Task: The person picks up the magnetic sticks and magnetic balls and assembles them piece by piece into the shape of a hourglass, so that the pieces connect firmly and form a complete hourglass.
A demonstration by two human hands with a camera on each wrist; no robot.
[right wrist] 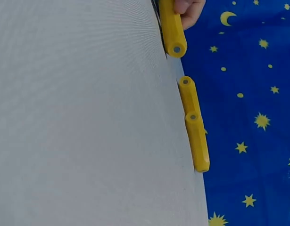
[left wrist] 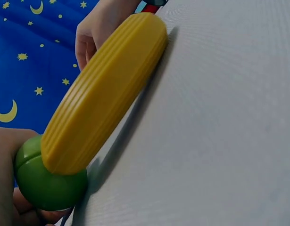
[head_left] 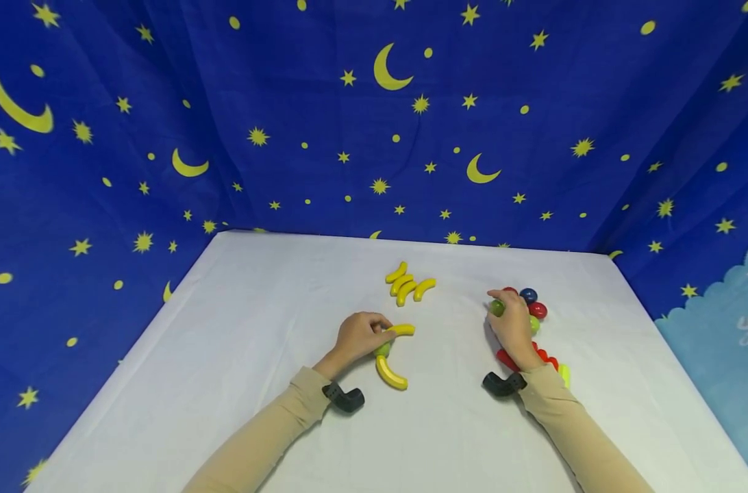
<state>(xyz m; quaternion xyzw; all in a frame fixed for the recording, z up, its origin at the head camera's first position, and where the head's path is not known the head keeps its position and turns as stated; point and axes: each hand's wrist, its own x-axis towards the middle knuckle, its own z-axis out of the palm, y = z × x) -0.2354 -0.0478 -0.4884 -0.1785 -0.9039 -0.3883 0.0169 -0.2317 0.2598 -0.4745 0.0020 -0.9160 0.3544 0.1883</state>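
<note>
My left hand (head_left: 363,334) pinches one end of a curved yellow magnetic rod (head_left: 403,330), which also shows under its fingers in the right wrist view. Just below the fingers is a green ball (head_left: 383,350), partly hidden by the hand. A second curved yellow rod (head_left: 391,374) runs from that ball toward the front; in the left wrist view this rod (left wrist: 104,94) touches the green ball (left wrist: 48,181). Over at the right, my right hand (head_left: 512,329) holds another green ball (head_left: 496,308) between thumb and fingers, beside a group of balls.
Several curved yellow rods (head_left: 405,284) lie together farther back on the white table (head_left: 288,287). Blue (head_left: 528,296), red (head_left: 538,310) and lighter green balls (head_left: 534,324) sit by the right hand. Red rods (head_left: 543,355) and a yellow-green rod (head_left: 565,374) lie near the right wrist.
</note>
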